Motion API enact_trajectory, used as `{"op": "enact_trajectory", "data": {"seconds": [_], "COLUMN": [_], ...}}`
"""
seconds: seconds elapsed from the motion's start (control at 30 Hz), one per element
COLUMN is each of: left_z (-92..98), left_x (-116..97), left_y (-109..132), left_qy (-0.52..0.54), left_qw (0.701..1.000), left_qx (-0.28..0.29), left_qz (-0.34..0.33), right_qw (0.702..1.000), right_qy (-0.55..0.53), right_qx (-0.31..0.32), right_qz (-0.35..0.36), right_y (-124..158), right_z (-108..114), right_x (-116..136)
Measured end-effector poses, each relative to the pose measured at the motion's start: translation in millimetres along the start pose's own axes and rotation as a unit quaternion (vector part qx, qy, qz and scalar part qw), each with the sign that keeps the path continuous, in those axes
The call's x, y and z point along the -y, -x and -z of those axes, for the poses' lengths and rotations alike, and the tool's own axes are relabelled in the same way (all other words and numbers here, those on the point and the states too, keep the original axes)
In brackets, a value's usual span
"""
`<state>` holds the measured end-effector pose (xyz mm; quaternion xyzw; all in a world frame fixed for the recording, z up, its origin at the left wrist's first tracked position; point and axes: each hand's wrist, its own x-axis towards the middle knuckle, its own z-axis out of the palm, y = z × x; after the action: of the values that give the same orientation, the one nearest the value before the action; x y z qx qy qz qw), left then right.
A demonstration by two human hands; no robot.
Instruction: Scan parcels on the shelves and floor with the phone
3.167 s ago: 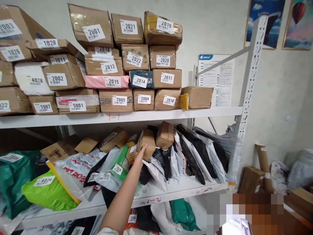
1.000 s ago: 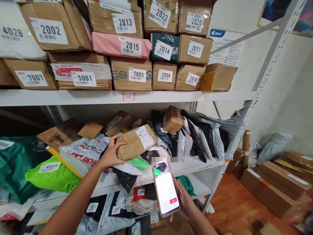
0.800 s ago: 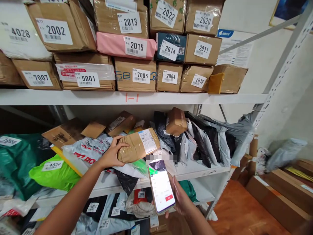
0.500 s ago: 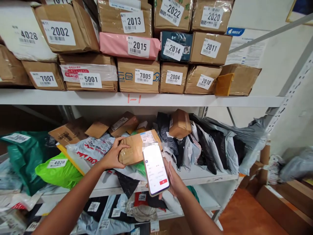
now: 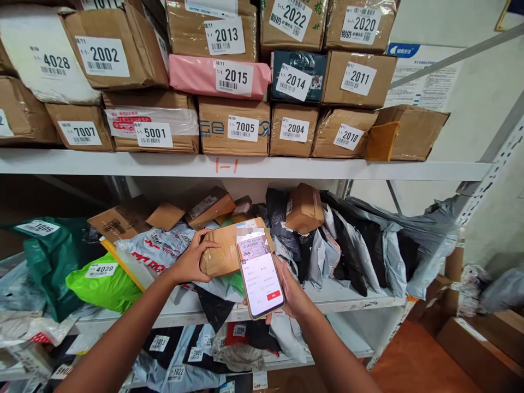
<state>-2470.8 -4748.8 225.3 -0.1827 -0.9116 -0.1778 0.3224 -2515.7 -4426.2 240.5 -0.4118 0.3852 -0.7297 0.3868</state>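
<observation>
My left hand [image 5: 195, 259] is closed on the left end of a brown taped parcel [image 5: 219, 250], thumb below and fingers over the top. In my right hand [image 5: 286, 292] is a smartphone [image 5: 262, 281], held upright in front of the parcel's right part. Its screen shows a camera picture of a shipping label at the top and a form with a red button below. The phone hides much of the parcel's label. Behind and under the parcel lie a grey-white mailing bag with red print [image 5: 151, 254] and a bit of green plastic [image 5: 235, 282].
Numbered boxes stand stacked on the upper white shelf [image 5: 164, 164]. On the middle shelf are a lime-green bag [image 5: 102, 284], a dark green bag [image 5: 51, 267], a small brown box [image 5: 303, 210] and several grey and black mailers [image 5: 347, 251]. Cartons [image 5: 475, 349] sit on the floor at right.
The phone screen has gone from a mostly white top to a camera picture of the label. The view has shifted slightly. Both hands keep their grips.
</observation>
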Motion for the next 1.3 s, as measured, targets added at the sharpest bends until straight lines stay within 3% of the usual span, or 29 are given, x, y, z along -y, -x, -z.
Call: {"op": "enact_trajectory", "data": {"seconds": [0.87,1.1,1.3], "left_z": [-1.2,-4.2,-6.6], "left_x": [4.2,4.2,3.8], "left_y": [2.8,3.3,3.2], "left_qy": [-0.003,-0.008,-0.012], "left_qw": [1.000,1.000,1.000], "left_qx": [0.000,-0.007,-0.013], "left_qz": [-0.001,-0.006,-0.011], "right_qw": [0.999,0.994,0.984], "right_qy": [0.039,-0.012,-0.031], "right_qx": [-0.008,-0.107,-0.177], "right_qz": [0.017,0.027,0.016], "right_y": [15.8,22.6,21.1], "right_z": [-10.8,-23.2,-18.0], "right_x": [0.8,-14.7,-40.5]}}
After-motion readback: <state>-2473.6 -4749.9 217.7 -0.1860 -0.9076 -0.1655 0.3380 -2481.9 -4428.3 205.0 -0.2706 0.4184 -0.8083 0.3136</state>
